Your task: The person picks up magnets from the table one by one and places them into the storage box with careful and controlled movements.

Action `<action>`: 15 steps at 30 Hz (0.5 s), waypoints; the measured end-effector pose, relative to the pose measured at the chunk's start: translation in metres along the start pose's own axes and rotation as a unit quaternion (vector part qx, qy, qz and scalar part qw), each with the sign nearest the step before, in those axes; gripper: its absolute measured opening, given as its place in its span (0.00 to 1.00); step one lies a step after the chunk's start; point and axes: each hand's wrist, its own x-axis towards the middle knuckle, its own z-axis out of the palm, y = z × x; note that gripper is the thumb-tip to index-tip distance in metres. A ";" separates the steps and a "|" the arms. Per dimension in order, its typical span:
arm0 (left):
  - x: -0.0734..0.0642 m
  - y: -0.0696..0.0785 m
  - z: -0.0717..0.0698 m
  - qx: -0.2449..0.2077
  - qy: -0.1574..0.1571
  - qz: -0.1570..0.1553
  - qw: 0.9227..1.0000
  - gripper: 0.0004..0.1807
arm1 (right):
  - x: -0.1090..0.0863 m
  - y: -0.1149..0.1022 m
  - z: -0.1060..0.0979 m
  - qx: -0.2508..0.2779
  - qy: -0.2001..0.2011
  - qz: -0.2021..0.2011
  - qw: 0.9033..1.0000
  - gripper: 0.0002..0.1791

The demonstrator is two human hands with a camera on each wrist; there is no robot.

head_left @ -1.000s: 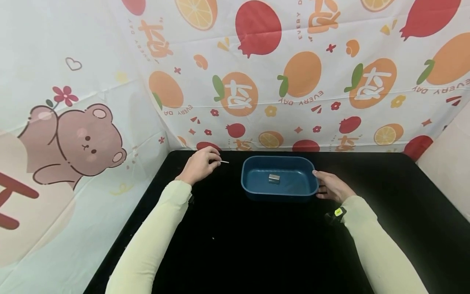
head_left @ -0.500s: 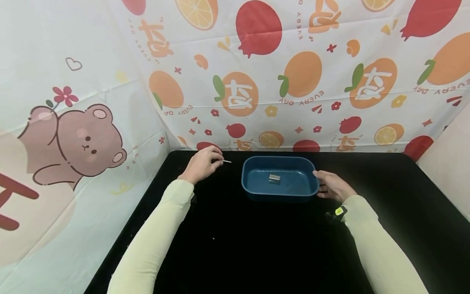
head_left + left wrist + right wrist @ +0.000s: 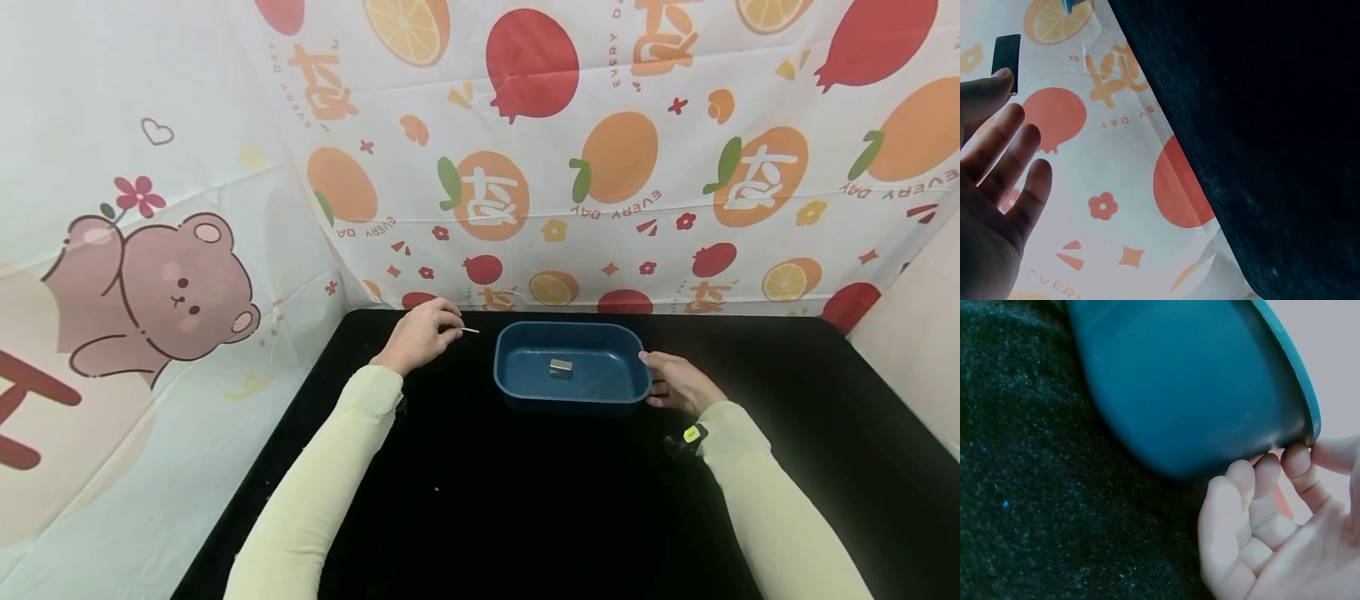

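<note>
My left hand (image 3: pixel 422 335) pinches a small thin rectangular piece (image 3: pixel 1007 59) between thumb and index finger. It looks dark in the left wrist view and shows as a pale edge in the head view; its exact kind is unclear. The other fingers of that hand are spread loosely. Just right of it is a blue plastic tub (image 3: pixel 573 398), which my right hand (image 3: pixel 684 383) grips by its right rim, thumb above and fingers beneath. Inside the tub, near its middle, lies a small shiny silver block (image 3: pixel 560 367). The left hand and the tub are apart.
A black cloth-like tabletop (image 3: pixel 510 508) spreads under both arms, with a tiny white speck (image 3: pixel 437 489) on it. Behind the table's far edge hangs a fruit-print curtain (image 3: pixel 420 183). On the left is a pale sheet (image 3: pixel 225 142) with a bear print.
My left hand has moved slightly right, toward the tub, still pinching the thin piece. The right hand and tub stay almost in place. The head view has shifted a little.
</note>
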 end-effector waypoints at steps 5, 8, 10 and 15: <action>0.000 -0.002 0.004 0.002 -0.004 -0.004 1.000 0.07 | 0.001 0.002 0.000 0.003 0.003 0.002 1.000 0.23; 0.001 -0.002 0.005 0.001 -0.002 -0.002 1.000 0.07 | 0.002 0.002 0.000 0.001 0.001 0.000 1.000 0.25; 0.001 -0.002 0.005 0.001 0.001 -0.001 1.000 0.06 | 0.002 0.002 0.000 0.001 0.002 0.001 1.000 0.26; 0.003 0.000 0.006 -0.004 0.003 0.002 1.000 0.06 | 0.002 0.002 -0.001 0.001 0.001 0.001 1.000 0.30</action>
